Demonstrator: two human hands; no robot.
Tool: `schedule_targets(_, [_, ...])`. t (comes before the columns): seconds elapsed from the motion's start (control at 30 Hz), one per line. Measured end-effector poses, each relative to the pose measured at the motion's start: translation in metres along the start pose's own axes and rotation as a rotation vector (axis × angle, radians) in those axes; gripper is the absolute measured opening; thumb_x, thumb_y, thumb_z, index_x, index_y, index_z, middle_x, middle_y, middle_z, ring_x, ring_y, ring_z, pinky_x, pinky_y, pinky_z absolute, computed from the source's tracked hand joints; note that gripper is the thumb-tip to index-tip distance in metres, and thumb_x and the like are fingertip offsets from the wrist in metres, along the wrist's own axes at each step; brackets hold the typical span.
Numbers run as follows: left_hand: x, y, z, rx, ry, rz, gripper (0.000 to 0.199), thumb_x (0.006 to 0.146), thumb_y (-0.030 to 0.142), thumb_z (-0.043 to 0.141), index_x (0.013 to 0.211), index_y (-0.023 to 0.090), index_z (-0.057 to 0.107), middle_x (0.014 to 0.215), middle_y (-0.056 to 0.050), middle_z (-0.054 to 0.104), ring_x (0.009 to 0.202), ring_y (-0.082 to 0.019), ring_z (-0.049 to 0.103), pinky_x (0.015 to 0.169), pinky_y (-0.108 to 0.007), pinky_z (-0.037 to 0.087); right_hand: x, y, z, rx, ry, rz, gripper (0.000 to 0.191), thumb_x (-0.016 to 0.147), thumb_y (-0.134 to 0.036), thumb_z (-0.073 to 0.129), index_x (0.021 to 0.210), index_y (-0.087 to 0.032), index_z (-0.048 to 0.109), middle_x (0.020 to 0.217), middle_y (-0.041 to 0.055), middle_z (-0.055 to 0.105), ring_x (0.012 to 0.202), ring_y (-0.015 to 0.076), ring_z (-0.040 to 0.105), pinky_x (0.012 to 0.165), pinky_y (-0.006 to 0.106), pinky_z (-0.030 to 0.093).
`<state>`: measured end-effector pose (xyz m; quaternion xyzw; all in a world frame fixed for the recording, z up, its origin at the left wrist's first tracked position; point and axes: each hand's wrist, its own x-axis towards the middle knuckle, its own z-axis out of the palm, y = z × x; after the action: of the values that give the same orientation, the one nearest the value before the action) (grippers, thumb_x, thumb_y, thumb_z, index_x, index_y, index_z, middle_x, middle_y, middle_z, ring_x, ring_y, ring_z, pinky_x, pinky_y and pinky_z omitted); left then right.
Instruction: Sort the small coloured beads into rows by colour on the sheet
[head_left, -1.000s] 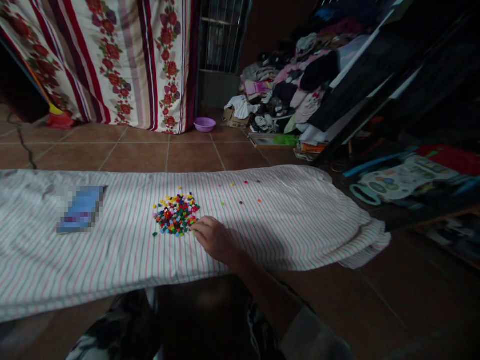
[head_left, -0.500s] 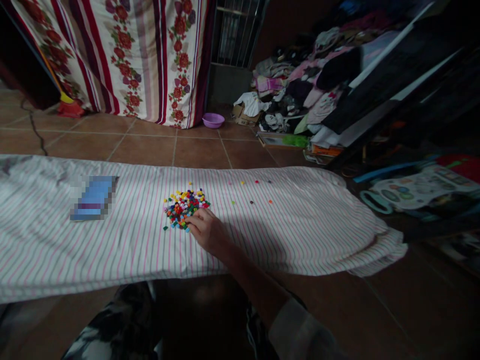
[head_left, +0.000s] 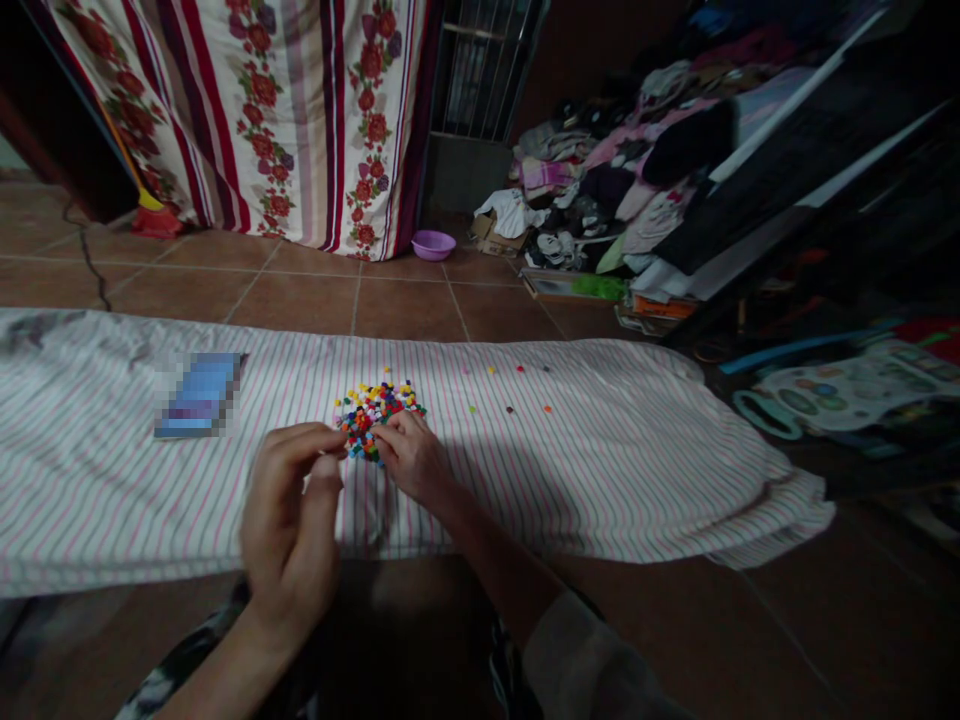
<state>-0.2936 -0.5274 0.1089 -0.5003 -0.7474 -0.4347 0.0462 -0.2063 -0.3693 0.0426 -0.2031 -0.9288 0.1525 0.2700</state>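
Observation:
A pile of small, bright, many-coloured pieces (head_left: 367, 405) lies on the striped cloth. My right hand (head_left: 412, 455) reaches into the pile's near right side, fingertips drawn together among the pieces; whatever they pinch is too small to make out. Closer to me, my left hand (head_left: 292, 500) hovers left of the pile, its fingers bent and a gap between thumb and forefinger, with nothing visible in it. Right of the pile, several single pieces lie spaced in two rows, among them a red piece (head_left: 520, 369), an orange piece (head_left: 547, 409) and a green piece (head_left: 472, 409).
The striped cloth (head_left: 600, 480) covers a long low surface before me. A blurred blue flat object (head_left: 199, 395) rests at its left. Beyond stand a purple basin (head_left: 433, 245), a floral curtain (head_left: 307, 120) and heaped clothes (head_left: 600, 180).
My left hand has come into view from below and risen beside the pile. My right hand stays at the pile's near edge. The view has shifted slightly.

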Motion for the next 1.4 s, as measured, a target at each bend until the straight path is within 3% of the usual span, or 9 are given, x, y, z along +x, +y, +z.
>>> schedule_targets(0.07, [0.012, -0.005, 0.013, 0.099, -0.125, -0.071, 0.032, 0.093, 0.026, 0.036, 0.113, 0.021, 0.060, 0.099, -0.007, 0.060, 0.086, -0.019, 0.062, 0.072, -0.035, 0.054, 0.001, -0.001, 0.000, -0.022, -0.028, -0.010, 0.021, 0.094, -0.019, 0.051, 0.102, -0.021, 0.070, 0.092, 0.0057, 0.057, 0.089, 0.0189, 0.052, 0.080, 0.030, 0.045])
schedule_targets(0.1, [0.017, -0.008, 0.019, 0.183, -0.241, -0.112, 0.032, 0.091, 0.024, 0.037, 0.112, 0.020, 0.061, 0.095, -0.006, 0.059, 0.078, -0.018, 0.062, 0.066, -0.033, 0.052, 0.002, -0.002, 0.000, -0.031, -0.047, -0.012, 0.022, 0.094, -0.018, 0.050, 0.104, -0.022, 0.070, 0.092, 0.0054, 0.057, 0.089, 0.0187, 0.052, 0.080, 0.029, 0.044])
schedule_targets(0.2, [0.024, -0.015, 0.030, 0.383, -0.503, -0.179, 0.036, 0.090, 0.021, 0.034, 0.116, 0.019, 0.059, 0.106, -0.008, 0.058, 0.082, -0.018, 0.064, 0.065, -0.030, 0.049, 0.005, -0.004, -0.002, -0.058, -0.118, -0.004, 0.024, 0.095, -0.018, 0.049, 0.107, -0.024, 0.070, 0.094, 0.0051, 0.058, 0.091, 0.0178, 0.052, 0.080, 0.027, 0.044])
schedule_targets(0.3, [0.022, -0.017, 0.034, 0.468, -0.584, -0.202, 0.034, 0.094, 0.027, 0.033, 0.116, 0.018, 0.057, 0.110, -0.008, 0.058, 0.086, -0.018, 0.065, 0.065, -0.029, 0.047, 0.008, -0.007, -0.002, -0.101, -0.162, 0.012, 0.022, 0.096, -0.021, 0.050, 0.104, -0.023, 0.070, 0.097, 0.0053, 0.060, 0.095, 0.0182, 0.053, 0.082, 0.027, 0.043])
schedule_targets(0.63, [0.016, -0.037, 0.047, 0.419, -0.535, -0.136, 0.035, 0.095, 0.026, 0.031, 0.117, 0.017, 0.056, 0.110, -0.009, 0.059, 0.085, -0.018, 0.065, 0.070, -0.030, 0.048, 0.011, -0.004, 0.009, -0.126, -0.152, 0.027, 0.015, 0.096, -0.024, 0.051, 0.096, -0.022, 0.066, 0.097, 0.0050, 0.060, 0.097, 0.0192, 0.053, 0.084, 0.029, 0.044])
schedule_targets(1.0, [0.023, -0.040, 0.048, 0.379, -0.500, -0.190, 0.040, 0.091, 0.027, 0.032, 0.118, 0.018, 0.061, 0.109, -0.009, 0.062, 0.088, -0.020, 0.066, 0.074, -0.031, 0.050, 0.015, -0.005, 0.007, -0.083, -0.128, 0.008, 0.006, 0.092, -0.022, 0.057, 0.091, -0.022, 0.063, 0.097, 0.0038, 0.060, 0.097, 0.0183, 0.053, 0.084, 0.028, 0.043])
schedule_targets(1.27, [0.025, -0.044, 0.051, 0.286, -0.441, -0.219, 0.041, 0.091, 0.031, 0.032, 0.114, 0.018, 0.064, 0.113, -0.008, 0.064, 0.093, -0.019, 0.066, 0.080, -0.030, 0.049, 0.015, -0.001, 0.002, 0.054, -0.057, 0.064, 0.004, 0.088, -0.017, 0.056, 0.086, -0.021, 0.056, 0.084, 0.0016, 0.061, 0.083, 0.0165, 0.056, 0.076, 0.026, 0.043])
schedule_targets(1.4, [0.026, -0.045, 0.051, 0.319, -0.431, -0.221, 0.042, 0.091, 0.034, 0.031, 0.113, 0.019, 0.065, 0.112, -0.007, 0.065, 0.090, -0.019, 0.066, 0.074, -0.029, 0.049, 0.014, 0.020, -0.010, 0.097, 0.055, 0.062, 0.008, 0.083, -0.013, 0.053, 0.083, -0.021, 0.057, 0.079, 0.0008, 0.061, 0.077, 0.0154, 0.057, 0.075, 0.026, 0.045])
